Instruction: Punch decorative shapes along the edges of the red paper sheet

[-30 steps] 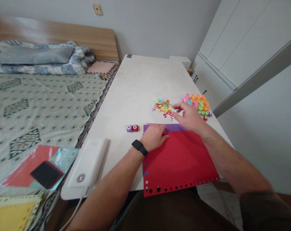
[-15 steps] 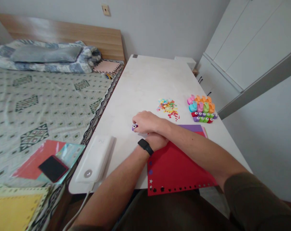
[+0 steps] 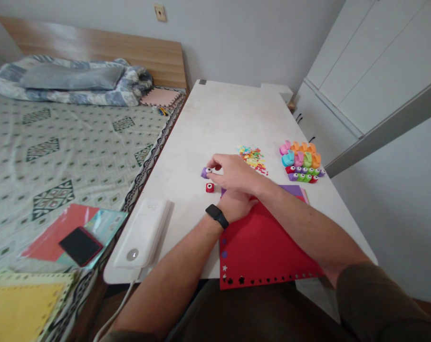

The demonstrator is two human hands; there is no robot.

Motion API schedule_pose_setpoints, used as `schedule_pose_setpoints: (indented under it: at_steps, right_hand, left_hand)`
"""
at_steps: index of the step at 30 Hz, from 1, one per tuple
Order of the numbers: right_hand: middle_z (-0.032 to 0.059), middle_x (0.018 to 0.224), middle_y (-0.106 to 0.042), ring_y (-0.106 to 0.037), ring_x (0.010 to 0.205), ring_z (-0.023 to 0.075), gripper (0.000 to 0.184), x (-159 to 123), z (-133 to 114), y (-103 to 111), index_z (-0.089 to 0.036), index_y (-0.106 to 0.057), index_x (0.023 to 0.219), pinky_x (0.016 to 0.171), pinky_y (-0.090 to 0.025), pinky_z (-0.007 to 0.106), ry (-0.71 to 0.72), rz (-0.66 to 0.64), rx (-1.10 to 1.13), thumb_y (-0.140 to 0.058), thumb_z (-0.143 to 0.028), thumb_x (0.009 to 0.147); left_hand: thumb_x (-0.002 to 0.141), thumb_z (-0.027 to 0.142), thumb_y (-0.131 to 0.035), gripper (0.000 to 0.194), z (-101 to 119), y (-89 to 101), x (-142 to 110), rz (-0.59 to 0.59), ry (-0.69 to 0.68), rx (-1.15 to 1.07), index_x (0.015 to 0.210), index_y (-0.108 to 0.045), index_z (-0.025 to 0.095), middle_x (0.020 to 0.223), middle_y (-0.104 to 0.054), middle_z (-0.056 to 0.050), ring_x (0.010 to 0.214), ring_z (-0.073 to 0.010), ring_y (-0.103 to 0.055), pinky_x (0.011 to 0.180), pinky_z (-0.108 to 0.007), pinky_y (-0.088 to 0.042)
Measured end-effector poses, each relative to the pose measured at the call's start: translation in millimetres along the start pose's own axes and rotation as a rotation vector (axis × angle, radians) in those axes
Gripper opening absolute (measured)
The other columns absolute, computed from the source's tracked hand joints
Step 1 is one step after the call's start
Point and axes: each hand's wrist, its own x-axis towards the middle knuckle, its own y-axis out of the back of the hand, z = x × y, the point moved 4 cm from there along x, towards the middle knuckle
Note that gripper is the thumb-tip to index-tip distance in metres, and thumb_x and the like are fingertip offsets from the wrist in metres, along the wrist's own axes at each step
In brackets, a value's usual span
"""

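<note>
A small purple craft punch point(image 3: 205, 173) stood on the bench point(image 3: 186, 156), its round white-rimmed top under the fingertips point(image 3: 215, 166) of the right hand point(image 3: 234, 173). Just below it sat a small red craft punch point(image 3: 210, 187), apart from the fingers. The left hand point(image 3: 236, 205), partly beneath the right wrist, lay on the edge of a red paper sheet point(image 3: 263, 247), whose near edges showed a row of small punched shapes. A purple paper sheet point(image 3: 292, 190) lay under it.
</note>
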Motion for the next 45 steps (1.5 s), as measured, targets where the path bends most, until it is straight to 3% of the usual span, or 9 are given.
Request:
schedule_pose_setpoints:
  at_steps: [4,7,12,15,24,45]
  right_hand:
    - [0.006,0.103,-0.075,-0.067,0.091,0.0193,0.017,-37,27,45,-0.02,-0.066,0.104,0.084,-0.051,0.035,-0.06,0.147,0.12,-0.065,-0.028,0.089]
    - [0.007,0.105,-0.075,-0.068,0.091,0.0199,0.018,-70,58,66,-0.02,-0.064,0.101,0.084,-0.052,0.035,-0.135,0.205,0.112,-0.068,-0.03,0.086]
    - [0.007,0.107,-0.074,-0.068,0.091,0.0199,0.026,-117,104,67,-0.02,-0.066,0.107,0.081,-0.054,0.034,-0.215,0.07,0.103,-0.069,-0.028,0.082]
    - [0.0067,0.111,-0.074,-0.069,0.098,0.0204,0.035,-134,119,60,-0.021,-0.067,0.115,0.089,-0.054,0.036,-0.221,0.003,0.144,-0.07,-0.026,0.081]
    - [0.0053,0.114,-0.074,-0.069,0.098,0.0205,0.037,-141,124,44,-0.023,-0.07,0.118,0.092,-0.054,0.037,-0.218,-0.082,0.161,-0.069,-0.021,0.081]
    - [0.0065,0.114,-0.072,-0.068,0.101,0.0219,0.036,-139,114,49,-0.023,-0.07,0.115,0.093,-0.053,0.039,-0.157,-0.083,0.105,-0.067,-0.017,0.08]
  left_hand:
    - [0.091,0.025,-0.065,0.027,1,6.0,3,-0.06,0.006,-0.017,0.116,-0.067,0.015,0.114,-0.073,-0.013,0.112,-0.0284,-0.067,0.1,-0.042,-0.052]
    - [0.092,0.026,-0.063,0.018,3,11.0,3,-0.083,0.02,-0.029,0.107,-0.068,0.016,0.102,-0.074,-0.011,0.097,-0.0255,-0.069,0.09,-0.037,-0.054]
    - [0.093,0.024,-0.062,0.013,4,14.7,4,-0.082,0.031,-0.056,0.102,-0.069,0.017,0.1,-0.074,-0.009,0.092,-0.0225,-0.068,0.084,-0.033,-0.052]
    - [0.094,0.023,-0.06,0.012,4,14.5,4,-0.079,0.011,-0.084,0.1,-0.069,0.017,0.098,-0.075,-0.008,0.091,-0.0211,-0.068,0.083,-0.032,-0.052]
    - [0.095,0.02,-0.057,0.013,1,12.8,4,-0.076,-0.011,-0.088,0.095,-0.07,0.019,0.095,-0.075,-0.005,0.089,-0.0192,-0.067,0.084,-0.031,-0.051]
    - [0.095,0.017,-0.054,0.016,3,12.3,5,-0.087,-0.011,-0.078,0.094,-0.07,0.019,0.092,-0.073,-0.006,0.088,-0.0204,-0.067,0.082,-0.032,-0.051]
